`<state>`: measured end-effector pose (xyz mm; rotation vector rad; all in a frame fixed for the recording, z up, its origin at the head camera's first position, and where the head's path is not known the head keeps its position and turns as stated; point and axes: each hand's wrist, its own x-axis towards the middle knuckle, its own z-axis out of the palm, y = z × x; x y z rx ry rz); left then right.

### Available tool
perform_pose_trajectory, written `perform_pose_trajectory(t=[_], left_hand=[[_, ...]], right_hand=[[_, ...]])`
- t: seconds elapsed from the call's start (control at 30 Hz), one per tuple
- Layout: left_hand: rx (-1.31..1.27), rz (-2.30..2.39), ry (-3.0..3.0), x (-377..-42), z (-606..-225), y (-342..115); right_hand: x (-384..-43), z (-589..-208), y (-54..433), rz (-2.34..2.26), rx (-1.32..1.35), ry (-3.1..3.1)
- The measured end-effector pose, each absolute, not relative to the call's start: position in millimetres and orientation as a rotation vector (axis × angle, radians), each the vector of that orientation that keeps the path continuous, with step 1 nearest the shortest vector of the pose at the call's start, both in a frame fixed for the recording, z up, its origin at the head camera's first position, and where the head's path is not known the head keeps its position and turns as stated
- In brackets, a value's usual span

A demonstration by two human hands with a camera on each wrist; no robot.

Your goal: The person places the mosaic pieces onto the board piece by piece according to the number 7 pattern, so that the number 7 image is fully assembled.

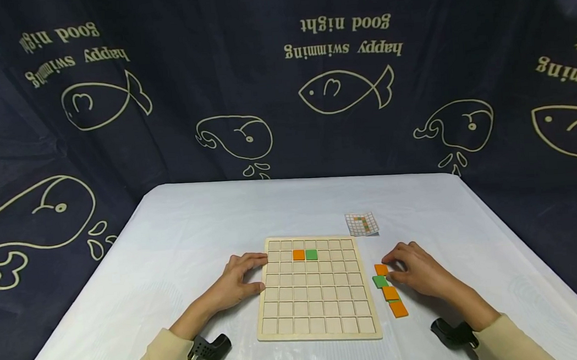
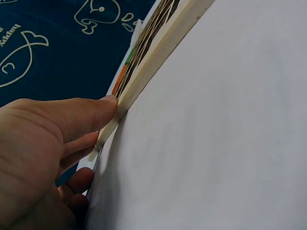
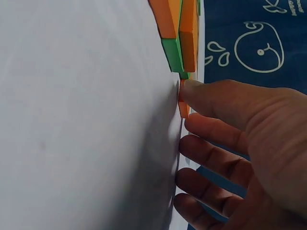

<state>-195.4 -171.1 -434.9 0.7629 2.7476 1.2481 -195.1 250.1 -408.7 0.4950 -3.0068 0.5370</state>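
Note:
My left hand (image 1: 236, 280) rests against the left edge of a wooden grid board (image 1: 320, 338), thumb and fingertips at its rim. In the left wrist view the thumb (image 2: 86, 115) touches the pale side of the board. An orange tile (image 1: 298, 255) and a green tile (image 1: 311, 254) sit side by side in the board's second row from the far side. Right of the board, my right hand (image 1: 419, 270) pinches the farthest orange tile (image 1: 380, 269) of a short row between thumb and index finger. Its other fingers (image 3: 211, 191) are loosely bent.
Nearer along that row lie a green tile (image 1: 379, 282) and two orange tiles, with green showing beneath them. A small pattern card (image 1: 362, 224) lies beyond the board's far right corner. White cloth (image 1: 196, 218) covers the table; a dark printed curtain (image 1: 282, 81) hangs behind.

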Motion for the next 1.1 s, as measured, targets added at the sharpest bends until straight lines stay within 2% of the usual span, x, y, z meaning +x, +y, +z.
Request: perform_pose_trajectory(t=[1.1], left_hand=[[0.756,1.253,2.749,-194.3,-433.5,-170.9]], right_hand=[[-194.3,-412.3,253.0,0.550,0.548,-2.959]])
